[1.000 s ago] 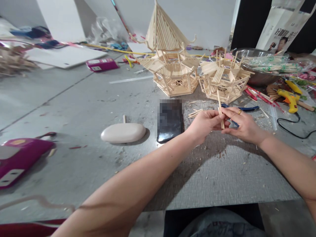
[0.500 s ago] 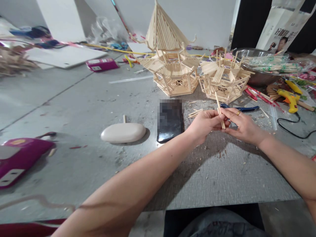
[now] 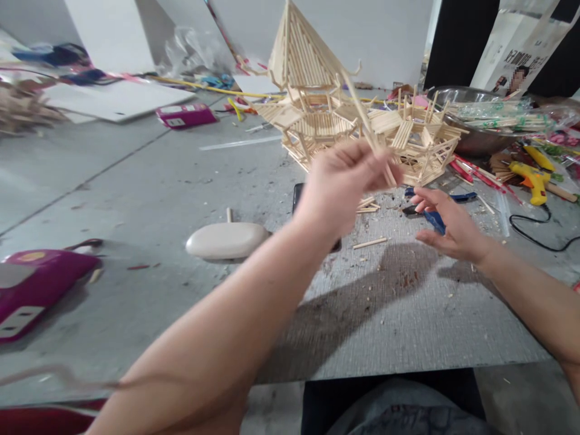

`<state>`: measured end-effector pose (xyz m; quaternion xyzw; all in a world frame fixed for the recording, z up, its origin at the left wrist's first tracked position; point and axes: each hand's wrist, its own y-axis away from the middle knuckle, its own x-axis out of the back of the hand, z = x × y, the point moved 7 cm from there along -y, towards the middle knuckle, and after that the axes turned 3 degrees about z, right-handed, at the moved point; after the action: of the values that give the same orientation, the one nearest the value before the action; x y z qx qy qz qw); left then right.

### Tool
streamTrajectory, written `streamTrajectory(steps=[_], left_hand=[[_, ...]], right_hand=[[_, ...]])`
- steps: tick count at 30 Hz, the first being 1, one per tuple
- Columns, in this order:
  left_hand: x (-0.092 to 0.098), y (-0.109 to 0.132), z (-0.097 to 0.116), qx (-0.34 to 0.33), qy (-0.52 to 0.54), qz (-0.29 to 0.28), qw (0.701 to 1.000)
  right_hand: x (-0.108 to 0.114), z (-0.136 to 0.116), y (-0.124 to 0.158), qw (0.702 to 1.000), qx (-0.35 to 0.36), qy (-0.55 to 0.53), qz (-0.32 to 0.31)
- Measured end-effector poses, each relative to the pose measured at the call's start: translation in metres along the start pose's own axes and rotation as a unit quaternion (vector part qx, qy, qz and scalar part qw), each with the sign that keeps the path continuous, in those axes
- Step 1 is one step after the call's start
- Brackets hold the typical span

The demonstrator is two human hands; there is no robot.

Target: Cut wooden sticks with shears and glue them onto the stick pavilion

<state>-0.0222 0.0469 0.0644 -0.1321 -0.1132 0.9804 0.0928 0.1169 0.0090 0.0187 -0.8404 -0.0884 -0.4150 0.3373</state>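
In the head view, the left hand (image 3: 342,184) pinches a thin wooden stick (image 3: 361,113) near its lower end, in front of the stick pavilion (image 3: 304,54); the right hand (image 3: 448,225) is spread beside blue-handled pliers (image 3: 435,222). Best keep the free tip clear of the pavilion.

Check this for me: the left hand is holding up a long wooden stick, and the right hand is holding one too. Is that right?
Not quite: the right hand holds no stick. The head view shows it open, near the blue-handled pliers. The left hand does hold up a long wooden stick.
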Motion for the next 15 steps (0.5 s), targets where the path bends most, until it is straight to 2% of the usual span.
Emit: streamTrajectory(steps=[2,3,6,8,10,12,14,15], left_hand=[[0.016,-0.002,0.041,-0.115,0.017,0.05,0.992],[0.02,-0.001,0.054,-0.143,0.012,0.051,0.988],[0.029,-0.003,0.065,-0.135,0.006,0.059,0.989],[0.032,-0.005,0.059,-0.105,-0.006,0.065,0.992],[0.034,-0.008,0.054,-0.09,-0.021,0.063,0.994],[0.036,-0.012,0.053,-0.101,-0.045,0.063,0.992],[0.042,-0.017,0.055,-0.122,-0.079,0.083,0.986],[0.046,-0.019,0.055,-0.123,-0.095,0.098,0.983]], right_hand=[[-0.007,-0.015,-0.002,0.999,0.041,0.027,-0.021],[-0.015,-0.026,-0.004,0.995,0.078,0.048,-0.046],[-0.047,-0.063,-0.005,0.965,0.2,0.093,-0.141],[-0.067,-0.08,-0.01,0.951,0.224,0.108,-0.185],[-0.08,-0.082,-0.024,0.96,0.16,0.136,-0.183],[-0.088,-0.073,-0.042,0.973,0.038,0.174,-0.15],[-0.098,-0.065,-0.057,0.971,-0.058,0.19,-0.129],[-0.106,-0.065,-0.064,0.969,-0.079,0.191,-0.133]])
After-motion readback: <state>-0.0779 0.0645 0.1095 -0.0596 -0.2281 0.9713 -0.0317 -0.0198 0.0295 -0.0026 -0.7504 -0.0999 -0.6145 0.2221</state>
